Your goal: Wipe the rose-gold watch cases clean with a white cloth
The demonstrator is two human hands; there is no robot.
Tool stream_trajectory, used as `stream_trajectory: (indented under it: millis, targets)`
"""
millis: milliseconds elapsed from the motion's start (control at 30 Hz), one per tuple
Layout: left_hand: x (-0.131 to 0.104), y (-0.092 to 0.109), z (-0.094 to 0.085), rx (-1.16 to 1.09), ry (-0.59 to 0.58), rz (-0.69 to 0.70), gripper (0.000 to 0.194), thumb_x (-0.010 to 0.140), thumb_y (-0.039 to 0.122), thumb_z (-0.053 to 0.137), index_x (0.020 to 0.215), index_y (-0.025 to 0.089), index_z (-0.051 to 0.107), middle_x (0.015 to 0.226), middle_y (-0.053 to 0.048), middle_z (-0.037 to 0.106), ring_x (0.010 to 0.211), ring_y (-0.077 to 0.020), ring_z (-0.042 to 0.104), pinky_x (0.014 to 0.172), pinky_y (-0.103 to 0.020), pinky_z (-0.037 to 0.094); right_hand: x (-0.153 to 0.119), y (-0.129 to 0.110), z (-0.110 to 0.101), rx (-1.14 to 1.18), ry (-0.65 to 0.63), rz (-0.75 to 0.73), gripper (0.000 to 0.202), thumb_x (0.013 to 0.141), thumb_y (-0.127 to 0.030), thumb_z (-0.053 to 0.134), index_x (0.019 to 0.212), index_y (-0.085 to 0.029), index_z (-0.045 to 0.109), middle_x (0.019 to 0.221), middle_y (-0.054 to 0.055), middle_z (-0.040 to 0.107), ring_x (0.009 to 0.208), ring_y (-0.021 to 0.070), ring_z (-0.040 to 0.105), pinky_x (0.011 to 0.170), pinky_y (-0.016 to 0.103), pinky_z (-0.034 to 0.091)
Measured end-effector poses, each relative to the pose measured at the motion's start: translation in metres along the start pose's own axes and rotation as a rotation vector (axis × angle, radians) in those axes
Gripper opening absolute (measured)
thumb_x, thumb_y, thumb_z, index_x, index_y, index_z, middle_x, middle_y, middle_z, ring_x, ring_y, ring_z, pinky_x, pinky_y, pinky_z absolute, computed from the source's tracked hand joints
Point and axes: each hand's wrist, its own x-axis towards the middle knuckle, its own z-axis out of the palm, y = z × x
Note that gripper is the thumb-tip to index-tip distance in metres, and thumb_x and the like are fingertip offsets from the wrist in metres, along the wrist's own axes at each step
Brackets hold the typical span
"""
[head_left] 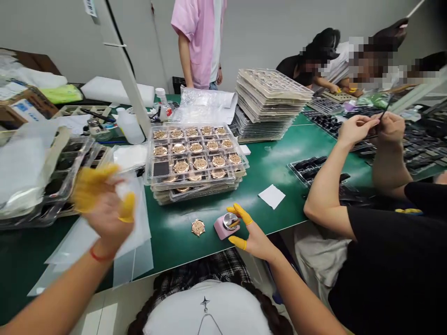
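My left hand (103, 200), smeared by motion, is raised over the left side of the table. Yellow covers show on its fingers, and I make out nothing in it. My right hand (256, 237), also with yellow finger covers, has its thumb and fingers on either side of a small pink device with a round metal top (223, 227), which sits on the table. Just left of the device lies a gold-coloured watch case (198, 227). Behind it, a clear compartment tray (192, 160) of similar watch cases tops a short stack; one front-left compartment shows only its dark bottom.
A white paper square (272, 196) lies right of the device. A tall tray stack (268, 107) rises behind. Plastic sheets (136, 253) and a white bottle (129, 125) are leftward. A co-worker's arms (335, 186) reach in at right; a person in pink (199, 42) stands opposite.
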Motion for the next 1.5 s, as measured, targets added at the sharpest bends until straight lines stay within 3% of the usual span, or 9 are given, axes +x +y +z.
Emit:
stream_trajectory:
  millis: [167, 400, 633, 767, 967, 1067, 1200, 1400, 1500]
  targets:
    - [-0.091, 0.048, 0.100, -0.197, -0.348, 0.003, 0.069, 0.084, 0.028, 0.064, 0.145, 0.029, 0.031, 0.145, -0.009, 0.044, 0.127, -0.0253, 0.050, 0.105, -0.045, 0.047, 0.007, 0.006, 0.008, 0.048, 0.075, 0.014, 0.064, 0.083, -0.029, 0.063, 0.142, -0.026, 0.039, 0.134, 0.011, 0.056, 0.122, 0.0249, 0.055, 0.110, 0.050, 0.037]
    - [-0.094, 0.063, 0.175, -0.373, -0.373, -0.274, 0.067, 0.081, 0.030, 0.067, 0.140, 0.019, 0.037, 0.135, -0.016, 0.052, 0.126, -0.0285, 0.050, 0.108, -0.051, 0.040, 0.008, 0.001, 0.021, 0.017, 0.266, 0.057, 0.069, 0.078, -0.035, 0.069, 0.140, -0.024, 0.043, 0.125, 0.010, 0.061, 0.116, 0.0263, 0.059, 0.103, 0.048, 0.045]
    - [-0.091, 0.066, 0.176, -0.341, -0.356, -0.323, 0.058, 0.081, 0.032, 0.068, 0.133, 0.021, 0.044, 0.128, -0.012, 0.058, 0.116, -0.0264, 0.059, 0.101, -0.044, 0.047, -0.020, 0.007, 0.042, -0.373, 0.615, -0.189, 0.058, 0.081, -0.033, 0.069, 0.134, -0.025, 0.048, 0.116, 0.012, 0.063, 0.107, 0.0290, 0.059, 0.092, 0.052, 0.050]
    - [-0.091, 0.062, 0.175, -0.318, -0.371, -0.375, 0.069, 0.077, 0.030, 0.072, 0.136, 0.018, 0.038, 0.136, -0.014, 0.052, 0.125, -0.0286, 0.053, 0.106, -0.047, 0.043, -0.031, 0.008, 0.037, -0.301, 0.706, -0.218, 0.038, 0.090, -0.025, 0.056, 0.128, -0.028, 0.051, 0.099, 0.006, 0.067, 0.094, 0.0225, 0.063, 0.087, 0.046, 0.052]
    - [-0.089, 0.063, 0.177, -0.325, -0.361, -0.315, 0.059, 0.080, 0.031, 0.067, 0.133, 0.021, 0.042, 0.129, -0.012, 0.058, 0.119, -0.0269, 0.057, 0.103, -0.046, 0.045, -0.007, 0.002, 0.046, -0.198, 0.521, -0.047, 0.047, 0.086, -0.036, 0.062, 0.130, -0.024, 0.053, 0.139, 0.013, 0.051, 0.127, 0.0287, 0.050, 0.104, 0.051, 0.045]
    - [-0.089, 0.065, 0.176, -0.334, -0.349, -0.314, 0.057, 0.081, 0.030, 0.067, 0.132, 0.022, 0.044, 0.131, -0.012, 0.057, 0.120, -0.0261, 0.057, 0.104, -0.044, 0.045, -0.015, 0.004, 0.053, -0.205, 0.570, -0.094, 0.041, 0.086, -0.032, 0.062, 0.126, -0.025, 0.057, 0.133, 0.012, 0.056, 0.125, 0.0275, 0.051, 0.103, 0.052, 0.045]
    - [-0.089, 0.064, 0.175, -0.334, -0.339, -0.348, 0.066, 0.077, 0.029, 0.072, 0.135, 0.020, 0.041, 0.131, -0.012, 0.057, 0.121, -0.0261, 0.056, 0.105, -0.044, 0.045, -0.027, 0.011, 0.040, -0.134, 0.673, -0.145, 0.012, 0.089, -0.027, 0.056, 0.085, -0.024, 0.067, 0.116, 0.008, 0.065, 0.116, 0.0256, 0.055, 0.100, 0.052, 0.046]
    - [-0.088, 0.062, 0.177, -0.295, -0.335, -0.286, 0.050, 0.080, 0.029, 0.069, 0.126, 0.023, 0.051, 0.126, -0.009, 0.060, 0.119, -0.0262, 0.058, 0.103, -0.044, 0.046, 0.000, 0.006, 0.034, -0.013, 0.400, 0.008, 0.048, 0.082, -0.038, 0.065, 0.126, -0.024, 0.054, 0.140, 0.012, 0.051, 0.129, 0.0274, 0.048, 0.107, 0.053, 0.041]
    - [-0.088, 0.062, 0.178, -0.289, -0.339, -0.292, 0.048, 0.080, 0.025, 0.068, 0.126, 0.023, 0.053, 0.125, -0.009, 0.061, 0.118, -0.0264, 0.058, 0.103, -0.045, 0.046, -0.004, -0.001, 0.046, -0.117, 0.543, 0.047, 0.033, 0.081, -0.037, 0.067, 0.111, -0.023, 0.062, 0.129, 0.012, 0.058, 0.123, 0.0286, 0.051, 0.105, 0.056, 0.040]
